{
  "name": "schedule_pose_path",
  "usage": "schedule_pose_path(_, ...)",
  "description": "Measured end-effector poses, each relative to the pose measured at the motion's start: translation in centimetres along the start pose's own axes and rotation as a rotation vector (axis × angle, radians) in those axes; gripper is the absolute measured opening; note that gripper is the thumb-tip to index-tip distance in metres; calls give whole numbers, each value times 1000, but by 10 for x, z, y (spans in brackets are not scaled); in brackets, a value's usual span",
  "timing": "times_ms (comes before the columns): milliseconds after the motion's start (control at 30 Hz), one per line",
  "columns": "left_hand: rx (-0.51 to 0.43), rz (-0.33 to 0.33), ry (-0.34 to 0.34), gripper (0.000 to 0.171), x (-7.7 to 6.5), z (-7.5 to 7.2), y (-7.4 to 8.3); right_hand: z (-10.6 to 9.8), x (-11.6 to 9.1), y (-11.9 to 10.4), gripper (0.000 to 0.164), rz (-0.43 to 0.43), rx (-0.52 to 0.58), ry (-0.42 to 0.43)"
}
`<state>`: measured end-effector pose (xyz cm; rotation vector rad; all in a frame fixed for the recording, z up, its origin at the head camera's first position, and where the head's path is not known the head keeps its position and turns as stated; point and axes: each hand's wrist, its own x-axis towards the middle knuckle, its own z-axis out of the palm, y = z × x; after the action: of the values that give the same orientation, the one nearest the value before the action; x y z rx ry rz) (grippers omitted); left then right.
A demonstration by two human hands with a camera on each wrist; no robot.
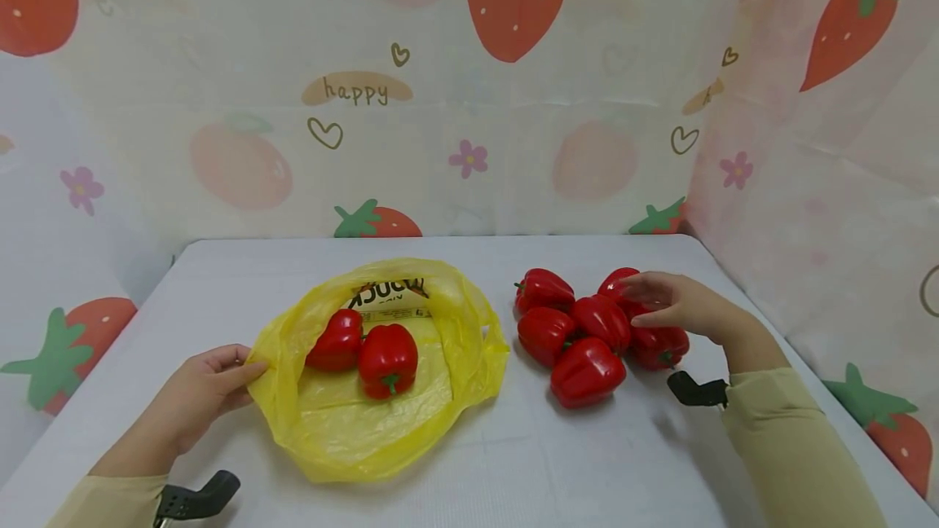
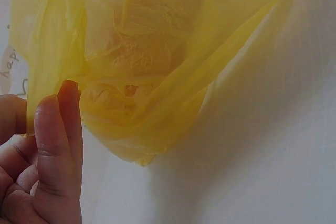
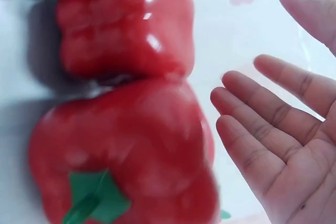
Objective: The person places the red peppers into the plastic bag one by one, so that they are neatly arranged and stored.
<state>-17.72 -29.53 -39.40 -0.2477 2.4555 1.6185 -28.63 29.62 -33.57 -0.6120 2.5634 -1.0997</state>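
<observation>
A yellow plastic bag (image 1: 359, 446) lies on the table with its mouth spread wide. Inside it are two red bell peppers, one (image 1: 388, 361) with a green stem towards the front and another (image 1: 336, 341) leaning beside it. My left hand (image 1: 196, 398) pinches the left edge of the bag's rim between thumb and fingers, as the left wrist view also shows. On the right, several red bell peppers (image 1: 588, 373) sit clustered together. My right hand (image 1: 682, 304) hovers over the right side of this cluster, fingers extended and holding nothing. In the right wrist view its fingers point towards a pepper (image 3: 126, 145).
The white table (image 1: 506, 471) reaches back to a curtain (image 1: 469, 104) printed with strawberries, which also hangs at both sides. Black camera mounts stick out at the left wrist (image 1: 194, 502) and right wrist (image 1: 697, 389).
</observation>
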Motion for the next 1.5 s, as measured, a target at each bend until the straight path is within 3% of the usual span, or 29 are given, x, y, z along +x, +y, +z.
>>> schedule_pose_path(467,-19,16,0,48,-1,-1,-3,-1,-9,27,57,66,-23,41)
schedule_pose_path(867,-20,4,1,49,-1,-2,-4,0,-18,30,61,98,-77,45)
schedule_pose_path(1200,-22,13,2,47,-3,-2,-4,-1,-22,36,71,213,-87,42)
schedule_pose_path(1500,-30,15,2,45,-4,-1,-5,1,-23,46,79,278,14,34)
